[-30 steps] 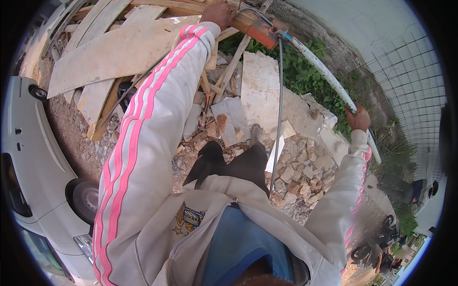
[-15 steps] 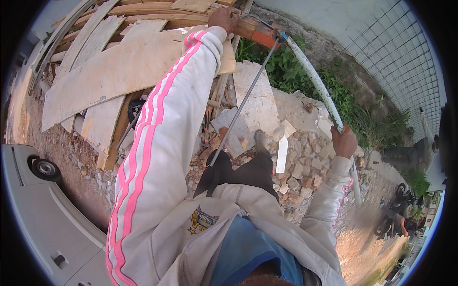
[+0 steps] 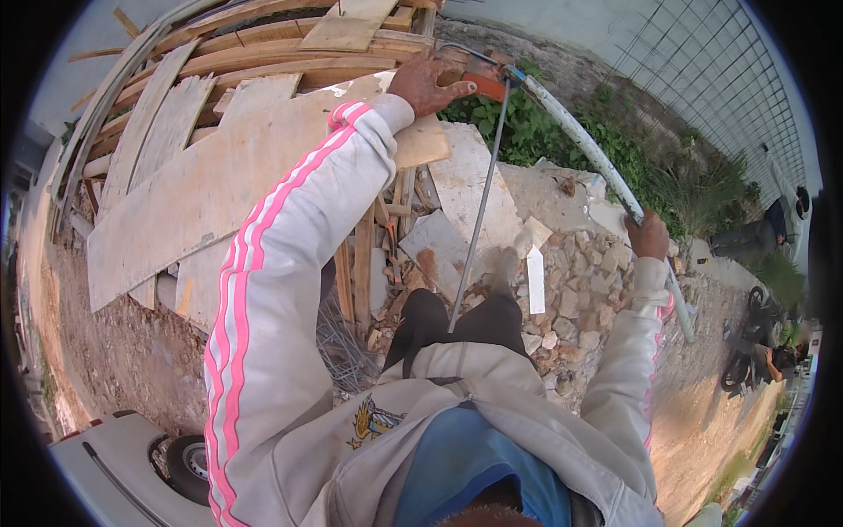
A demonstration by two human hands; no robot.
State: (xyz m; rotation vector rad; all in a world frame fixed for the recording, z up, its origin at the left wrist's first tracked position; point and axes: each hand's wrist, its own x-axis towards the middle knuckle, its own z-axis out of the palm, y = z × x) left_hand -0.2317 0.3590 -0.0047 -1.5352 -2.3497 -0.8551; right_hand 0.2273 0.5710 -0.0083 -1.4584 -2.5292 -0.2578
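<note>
My left hand (image 3: 430, 86) is at the top centre, thumb stretched out and fingers apart, resting at a wooden block with an orange metal fitting (image 3: 483, 83). A thin grey steel rod (image 3: 481, 202) bends round beside the fitting, its long part hanging down toward my legs. My right hand (image 3: 647, 235) is closed round a long white pipe (image 3: 580, 136), whose blue upper end meets the rod at the fitting.
Boards and timbers (image 3: 202, 220) are piled left, rubble (image 3: 580, 290) and broken slabs ahead. Weeds (image 3: 659, 180) and wire mesh (image 3: 702, 70) line the wall. A light vehicle (image 3: 123, 474) is lower left. At right are a person (image 3: 755, 230) and a motorbike (image 3: 746, 334) with someone beside it.
The view has shifted, showing more of the timber pile. My left hand sits lower in view with its thumb spread out. The rod's long part has swung leftward from a second ago.
</note>
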